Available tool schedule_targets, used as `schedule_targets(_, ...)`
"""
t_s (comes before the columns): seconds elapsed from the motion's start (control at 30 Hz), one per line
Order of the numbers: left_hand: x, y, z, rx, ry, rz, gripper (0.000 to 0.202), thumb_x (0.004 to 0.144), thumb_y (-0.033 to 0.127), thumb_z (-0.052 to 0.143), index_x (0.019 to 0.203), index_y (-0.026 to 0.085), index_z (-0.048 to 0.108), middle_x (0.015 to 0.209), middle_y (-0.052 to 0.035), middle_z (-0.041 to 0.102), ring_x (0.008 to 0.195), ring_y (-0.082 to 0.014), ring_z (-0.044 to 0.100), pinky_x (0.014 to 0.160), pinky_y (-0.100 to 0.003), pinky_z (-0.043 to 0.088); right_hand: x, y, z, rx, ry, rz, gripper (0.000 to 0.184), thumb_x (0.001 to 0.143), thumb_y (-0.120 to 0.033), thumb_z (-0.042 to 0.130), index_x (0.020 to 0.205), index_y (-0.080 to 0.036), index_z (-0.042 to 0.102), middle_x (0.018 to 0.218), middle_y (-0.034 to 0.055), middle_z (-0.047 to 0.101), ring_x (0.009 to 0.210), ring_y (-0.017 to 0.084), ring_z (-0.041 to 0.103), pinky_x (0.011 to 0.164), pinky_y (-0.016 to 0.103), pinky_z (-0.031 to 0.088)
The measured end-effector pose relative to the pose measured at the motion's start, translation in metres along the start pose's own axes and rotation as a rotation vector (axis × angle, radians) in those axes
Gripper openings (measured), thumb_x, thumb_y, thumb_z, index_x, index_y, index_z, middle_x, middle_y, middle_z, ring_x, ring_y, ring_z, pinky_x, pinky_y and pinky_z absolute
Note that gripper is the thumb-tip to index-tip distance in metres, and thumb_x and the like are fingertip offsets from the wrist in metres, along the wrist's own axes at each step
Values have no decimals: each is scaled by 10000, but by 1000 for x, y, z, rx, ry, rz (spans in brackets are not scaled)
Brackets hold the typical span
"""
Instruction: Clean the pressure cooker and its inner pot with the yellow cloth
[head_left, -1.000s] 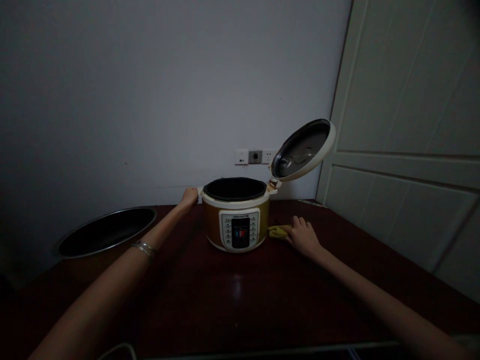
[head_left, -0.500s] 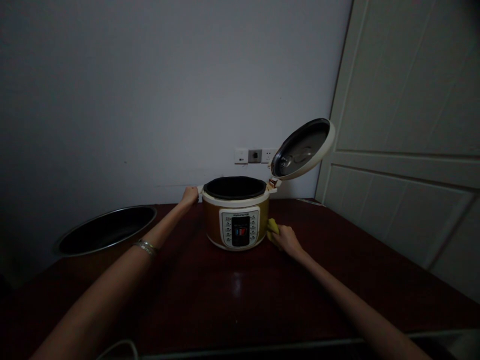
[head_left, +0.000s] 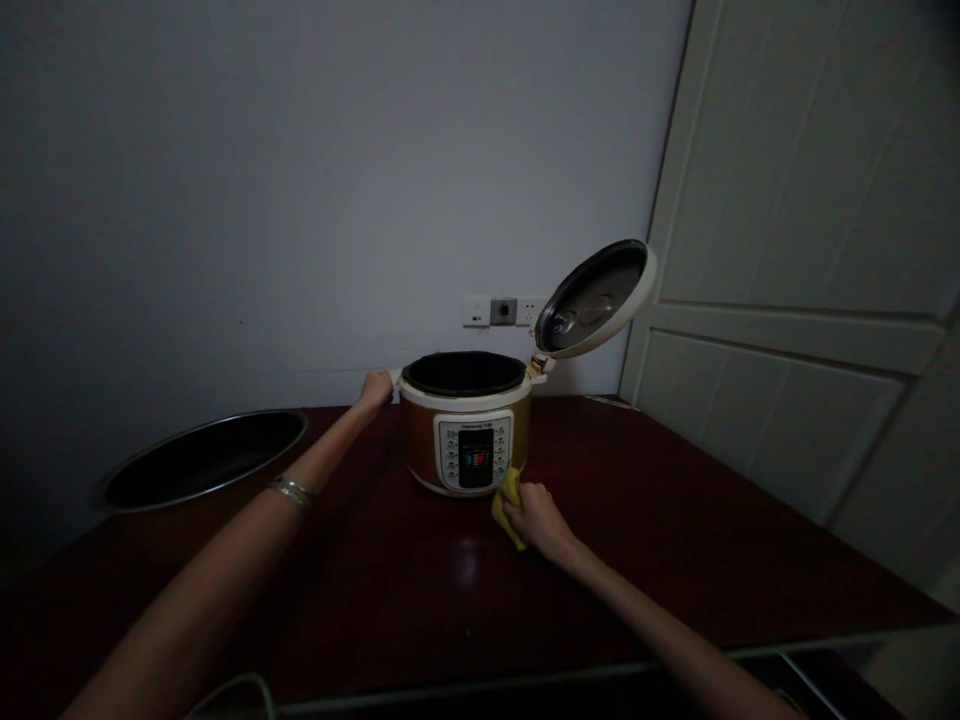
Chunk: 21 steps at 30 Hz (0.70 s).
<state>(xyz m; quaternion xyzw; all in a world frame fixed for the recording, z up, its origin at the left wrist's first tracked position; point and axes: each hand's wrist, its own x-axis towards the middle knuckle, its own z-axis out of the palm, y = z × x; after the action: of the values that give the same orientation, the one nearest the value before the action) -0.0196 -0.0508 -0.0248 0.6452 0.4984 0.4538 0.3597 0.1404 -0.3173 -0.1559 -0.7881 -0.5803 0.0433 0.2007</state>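
Both arms are stretched out forward, bare as far as they show. The left arm (head_left: pixel 247 545) reaches long and nearly straight, running up and away to the left hand (head_left: pixel 375 388), whose fingers are curled over in a closed grip, knuckles up. The right arm (head_left: pixel 645 625) comes in from the lower right, angled inward, not reaching as far. The right hand (head_left: pixel 534 520) sits palm down, fingers bunched closed, well apart from the left.

Dim home room, rice cooker (head_left: pixel 465 425) on dark wooden table (head_left: pixel 675 540), panelled door (head_left: pixel 810 250)
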Motion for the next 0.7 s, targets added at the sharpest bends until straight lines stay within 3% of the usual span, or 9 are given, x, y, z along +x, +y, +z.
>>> schedule_targets(0.13,-2,0,-2,13,-11,-1,253,811,150,410,564,178,460,372,31,361,329,-93,362,355,-207,235,-17,-22,0,4,-35,-215,117,809,-203,598,886,-146,666,917,83,692,814,179,656,656,219,438)
schedule_targets(0.3,0,-2,-1,54,-23,-38,280,909,270,452,678,136,536,495,47,446,388,-62,380,388,-193,299,-6,-67,23,-311,226,-798,266,928,-138,426,1146,-95,573,1075,152,633,1025,233,582,845,338,488)
schedule_targets(0.37,1,-3,-1,69,-30,-57,284,915,364,486,784,125,566,595,45,509,443,-53,427,432,-192,371,13,-79,38,-357,249,-936,298,952,-153,389,1199,-83,539,1165,157,611,1125,228,542,933,348,467)
schedule_targets(0.5,0,-3,-2,76,-38,-66,295,906,406,504,860,124,578,672,31,550,497,-58,477,477,-205,425,46,-86,60,-408,250,-1033,264,933,-104,410,1121,-25,578,1155,186,624,1156,234,541,996,359,441)
schedule_targets(0.7,-4,0,-5,40,-38,-27,307,897,220,431,613,142,519,407,48,385,351,-79,355,378,-225,253,46,-56,59,-413,195,-1086,289,933,-104,414,1162,-17,568,1189,190,615,1138,234,565,965,358,477)
